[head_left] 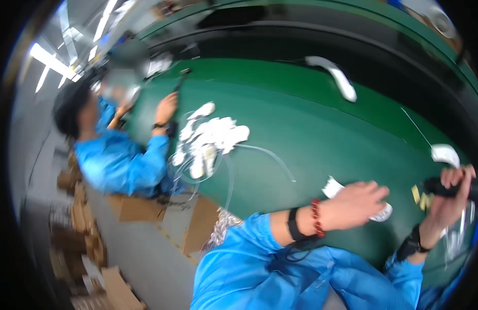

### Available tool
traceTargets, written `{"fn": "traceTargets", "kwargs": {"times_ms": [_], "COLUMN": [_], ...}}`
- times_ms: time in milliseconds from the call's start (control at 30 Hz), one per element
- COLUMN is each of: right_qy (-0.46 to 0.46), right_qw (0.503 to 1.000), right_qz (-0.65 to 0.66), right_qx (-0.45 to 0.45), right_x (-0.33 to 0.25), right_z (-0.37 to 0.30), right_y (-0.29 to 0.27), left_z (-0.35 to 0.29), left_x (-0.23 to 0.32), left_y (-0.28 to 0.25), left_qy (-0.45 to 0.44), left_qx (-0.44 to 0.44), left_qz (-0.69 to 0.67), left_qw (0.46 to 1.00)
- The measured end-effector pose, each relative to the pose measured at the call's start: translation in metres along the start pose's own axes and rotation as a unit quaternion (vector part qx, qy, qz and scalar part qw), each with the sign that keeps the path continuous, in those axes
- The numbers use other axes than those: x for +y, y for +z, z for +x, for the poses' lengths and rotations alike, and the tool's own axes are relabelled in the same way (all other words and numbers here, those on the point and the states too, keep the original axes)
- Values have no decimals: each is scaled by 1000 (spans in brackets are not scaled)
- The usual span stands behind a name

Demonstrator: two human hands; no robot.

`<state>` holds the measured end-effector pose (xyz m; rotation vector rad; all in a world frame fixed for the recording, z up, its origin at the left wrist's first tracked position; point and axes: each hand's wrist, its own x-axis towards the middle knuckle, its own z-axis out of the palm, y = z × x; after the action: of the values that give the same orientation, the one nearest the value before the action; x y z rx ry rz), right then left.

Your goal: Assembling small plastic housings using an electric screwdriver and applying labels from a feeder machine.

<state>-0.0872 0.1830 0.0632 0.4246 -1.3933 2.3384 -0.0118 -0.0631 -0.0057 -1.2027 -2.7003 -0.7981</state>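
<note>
Just beneath the left hand's point(355, 204) fingertips, a white, round-ended piece point(382, 213) lies partly hidden on the smooth green counter point(280, 113), so its long axis and whether that grip has closed on it cannot be told; the right hand point(454, 200), farther off rightward, is clamped around a dark-handled tool point(439, 187). Across the counter to the left lies a heap of white pieces with clear tubing point(218, 133), and past it are a blue-clad co-worker point(122, 160) and brown cardboard boxes point(120, 292) on the grey floor point(130, 243).
</note>
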Motion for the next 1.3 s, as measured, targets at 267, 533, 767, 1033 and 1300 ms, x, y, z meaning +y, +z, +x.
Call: {"fn": "traceTargets", "kwargs": {"times_ms": [267, 533, 767, 1033, 1300], "right_qy": [-113, -143, -115, -84, -98], "right_qw": [990, 972, 958, 945, 952], "right_qz": [-78, -167, -242, -304, -273], "right_qx": [16, 80, 102, 85, 103], "right_x": [-38, -70, -55, -52, -47], "right_z": [-8, -31, -27, -18, -16], "right_y": [7, -38, -81, -99, -98], "left_z": [5, 25, 28, 30, 31], "left_x": [-13, -35, 7, 8, 6], "left_y": [-3, -6, 15, 25, 30], "left_qy": [-28, 70, -54, -60, -58], "left_qx": [-46, -97, -48, -21, -10], "left_qz": [56, -1, 79, 67, 70], "left_qw": [997, 993, 994, 996, 996]}}
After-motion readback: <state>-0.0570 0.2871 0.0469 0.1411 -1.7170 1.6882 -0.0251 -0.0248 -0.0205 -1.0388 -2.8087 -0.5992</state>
